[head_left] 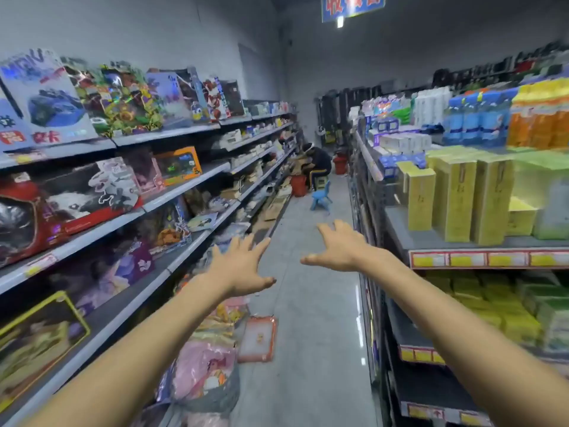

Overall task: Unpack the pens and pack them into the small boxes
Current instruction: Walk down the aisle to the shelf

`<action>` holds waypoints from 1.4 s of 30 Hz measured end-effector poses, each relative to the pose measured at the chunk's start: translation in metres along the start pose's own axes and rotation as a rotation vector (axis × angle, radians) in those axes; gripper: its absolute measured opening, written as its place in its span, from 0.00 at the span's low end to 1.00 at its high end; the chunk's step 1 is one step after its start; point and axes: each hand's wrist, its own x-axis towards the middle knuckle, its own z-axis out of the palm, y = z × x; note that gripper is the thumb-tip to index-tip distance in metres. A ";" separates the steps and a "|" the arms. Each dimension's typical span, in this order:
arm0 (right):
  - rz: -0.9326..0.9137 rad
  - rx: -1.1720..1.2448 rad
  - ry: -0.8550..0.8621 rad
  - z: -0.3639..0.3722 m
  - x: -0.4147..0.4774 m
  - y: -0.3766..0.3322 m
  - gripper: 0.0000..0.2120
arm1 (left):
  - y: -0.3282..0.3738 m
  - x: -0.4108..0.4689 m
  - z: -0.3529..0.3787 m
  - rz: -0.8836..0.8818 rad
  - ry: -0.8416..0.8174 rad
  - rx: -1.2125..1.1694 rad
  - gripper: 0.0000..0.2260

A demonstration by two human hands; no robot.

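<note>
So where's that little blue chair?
Head view: the blue chair stands on the aisle floor far ahead, near centre, before the seated person, right of a red bucket.

The floor [320, 334] ahead of me is smooth, glossy grey, mirroring the lights. On my left, toy boxes [46, 97] of shiny printed card stand on matt grey metal shelves [184, 184]. On my right, the yellow boxes [452, 198] look like matt cardboard. Thin plastic bags [203, 362] gleam below.

Yellow boxes [452, 195] fill the right of the frame above a red-edged strip of yellow labels [486, 259], with blue packs [474, 118] and orange packs [538, 118] at upper right. A red, black and white toy box [61, 204] sits at left, an orange box [178, 165] beyond it. Centre: pale grey floor [314, 318], a light blue chair [320, 198], a red bucket [298, 185]. A blue sign [354, 6] with red characters hangs at top.
</note>
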 end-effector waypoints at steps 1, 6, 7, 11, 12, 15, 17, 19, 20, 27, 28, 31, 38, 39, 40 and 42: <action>-0.020 -0.015 0.008 0.010 0.004 0.004 0.50 | -0.004 0.001 0.010 -0.002 0.003 0.014 0.42; -0.074 -0.011 -0.037 0.080 0.023 0.013 0.53 | -0.031 0.010 0.083 -0.060 0.045 -0.005 0.43; -0.072 -0.018 -0.051 0.096 0.029 0.015 0.53 | -0.036 0.014 0.100 -0.064 0.043 -0.017 0.45; -0.038 -0.016 -0.131 0.166 0.057 0.026 0.59 | -0.060 0.031 0.176 -0.045 0.075 -0.067 0.43; -0.025 -0.015 -0.164 0.182 0.064 0.029 0.60 | -0.067 0.035 0.197 -0.031 0.083 -0.092 0.43; 0.025 -0.004 -0.249 0.225 0.091 0.033 0.60 | -0.094 0.051 0.259 -0.027 0.030 -0.192 0.42; 0.047 0.051 -0.280 0.249 0.113 0.031 0.57 | -0.113 0.060 0.290 -0.054 -0.015 -0.193 0.43; 0.072 0.118 -0.298 0.276 0.136 0.026 0.55 | -0.134 0.070 0.312 -0.057 -0.067 -0.184 0.41; 0.080 0.135 -0.284 0.286 0.143 0.025 0.54 | -0.141 0.072 0.319 -0.051 -0.051 -0.188 0.41; -0.010 -0.268 -0.406 0.344 0.215 0.029 0.50 | -0.190 0.134 0.366 -0.045 -0.201 -0.155 0.41; -0.002 -0.299 -0.430 0.350 0.225 0.031 0.51 | -0.193 0.145 0.372 -0.046 -0.215 -0.153 0.41; 0.031 -0.298 -0.475 0.362 0.258 0.041 0.50 | -0.196 0.184 0.388 -0.055 -0.278 -0.159 0.42; 0.087 -0.225 -0.595 0.386 0.378 0.087 0.48 | -0.206 0.326 0.420 -0.012 -0.301 -0.229 0.40; 0.097 -0.213 -0.609 0.387 0.402 0.094 0.48 | -0.209 0.353 0.423 -0.007 -0.305 -0.226 0.40; 0.108 -0.199 -0.620 0.388 0.427 0.103 0.48 | -0.213 0.380 0.425 -0.001 -0.321 -0.213 0.40; 0.136 -0.167 -0.625 0.383 0.474 0.117 0.48 | -0.220 0.430 0.427 0.003 -0.366 -0.178 0.40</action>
